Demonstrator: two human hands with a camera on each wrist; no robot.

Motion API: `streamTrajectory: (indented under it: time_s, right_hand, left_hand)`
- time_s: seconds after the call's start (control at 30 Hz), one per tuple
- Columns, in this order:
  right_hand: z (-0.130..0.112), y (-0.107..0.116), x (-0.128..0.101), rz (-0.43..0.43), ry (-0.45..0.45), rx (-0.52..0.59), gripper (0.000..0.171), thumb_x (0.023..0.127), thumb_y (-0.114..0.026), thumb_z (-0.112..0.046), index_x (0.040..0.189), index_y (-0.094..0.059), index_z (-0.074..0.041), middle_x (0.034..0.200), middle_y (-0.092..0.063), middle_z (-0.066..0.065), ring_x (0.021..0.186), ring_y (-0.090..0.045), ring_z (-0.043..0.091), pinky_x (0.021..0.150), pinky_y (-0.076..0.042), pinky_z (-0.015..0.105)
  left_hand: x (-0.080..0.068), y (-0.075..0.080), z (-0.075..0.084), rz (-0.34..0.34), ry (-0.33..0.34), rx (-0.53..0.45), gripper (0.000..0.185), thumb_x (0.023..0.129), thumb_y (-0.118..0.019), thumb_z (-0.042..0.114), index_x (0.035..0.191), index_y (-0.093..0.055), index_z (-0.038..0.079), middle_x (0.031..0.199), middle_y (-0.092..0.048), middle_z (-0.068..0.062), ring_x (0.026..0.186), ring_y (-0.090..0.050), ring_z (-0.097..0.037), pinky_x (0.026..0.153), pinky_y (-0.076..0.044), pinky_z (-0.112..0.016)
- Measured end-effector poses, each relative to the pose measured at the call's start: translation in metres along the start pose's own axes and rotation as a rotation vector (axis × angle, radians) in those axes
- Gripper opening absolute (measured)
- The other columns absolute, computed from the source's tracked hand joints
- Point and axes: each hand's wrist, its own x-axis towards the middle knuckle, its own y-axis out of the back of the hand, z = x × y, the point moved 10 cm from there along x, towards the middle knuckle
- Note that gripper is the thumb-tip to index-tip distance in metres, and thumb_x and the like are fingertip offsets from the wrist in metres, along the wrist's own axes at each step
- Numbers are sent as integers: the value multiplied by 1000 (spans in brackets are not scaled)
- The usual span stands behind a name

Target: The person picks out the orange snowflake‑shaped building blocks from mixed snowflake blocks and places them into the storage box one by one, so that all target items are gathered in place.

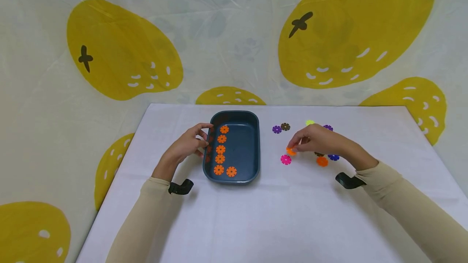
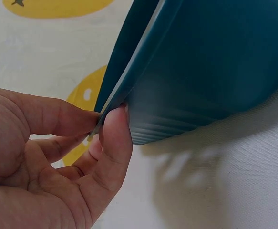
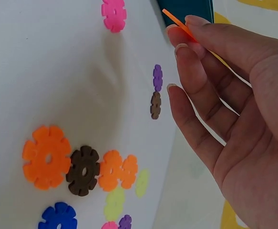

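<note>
Right hand [image 1: 316, 139]: thumb and a fingertip clamped on an orange disc [image 1: 291, 151], apparently lifted off the table [image 1: 234, 222], just beyond a pink disc [image 1: 286, 160]. Pinched across its faces near one edge; likely reason: thin piece, and this leaves the far edge projecting free.

Left hand [image 1: 186, 143]: thumb and finger clamped on the left rim of the tray [image 1: 244, 145], probably to steady it; the grip stays outside the base, so the floor is unobstructed.

In tray: five orange discs [image 1: 220, 149] in a column along the left wall, a sixth [image 1: 231, 171] right of the nearest one. Orange only; spacing looks deliberate.

Outward, right of tray: purple disc [image 1: 276, 129] and brown disc [image 1: 285, 126] side by side; mixed colours, including a blue disc [image 3: 57, 214], loosely scattered, partly hidden by the right hand in the head view.
</note>
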Motion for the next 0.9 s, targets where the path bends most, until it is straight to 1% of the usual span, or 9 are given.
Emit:
streamTrajectory:
  time_s: [0.27,0.4,0.53,0.67,0.77,0.9]
  right_hand:
    - [-7,0,8,-5,16,-34,20,93,-73,-12,111,-79,-18,103,-75,-7,91,-67,13,79,-58,24]
    - [-13,-1,12,-14,25,-37,20,93,-73,-13,111,-78,-18,102,-75,-7,91,-67,14,80,-58,24]
    - [-17,-1,15,-23,26,-33,20,93,-73,-13,112,-78,-19,102,-75,-7,92,-66,15,81,-58,25]
    - [-22,0,19,-26,33,-39,22,93,-73,-12,113,-78,-19,102,-75,-8,92,-66,15,81,-58,24]
    - [-27,0,22,-23,45,-48,23,93,-73,-11,114,-78,-19,103,-74,-8,92,-66,14,81,-58,25]
    - [-32,-1,26,-25,49,-49,24,93,-73,-11,114,-78,-20,103,-74,-9,93,-65,15,81,-58,26]
  left_hand:
    - [1,1,0,-6,-10,-12,64,92,-51,-9,153,-37,5,114,-42,-23,91,-53,-30,64,-59,-43]
    - [2,0,-1,-10,-6,-14,64,93,-50,-9,154,-37,5,114,-42,-22,92,-53,-31,65,-60,-44]
    - [12,2,-12,-11,-1,-11,64,93,-50,-9,154,-37,6,114,-42,-22,92,-53,-33,66,-60,-47]
    - [22,5,-25,-4,-5,-13,64,94,-51,-7,154,-37,9,114,-43,-20,92,-54,-32,63,-59,-44]
    - [24,6,-28,1,-11,-19,64,94,-53,-5,155,-37,12,115,-43,-18,92,-54,-32,60,-59,-40]
    - [23,5,-28,3,-16,-22,65,94,-54,-4,155,-38,14,115,-43,-17,93,-54,-31,60,-59,-39]
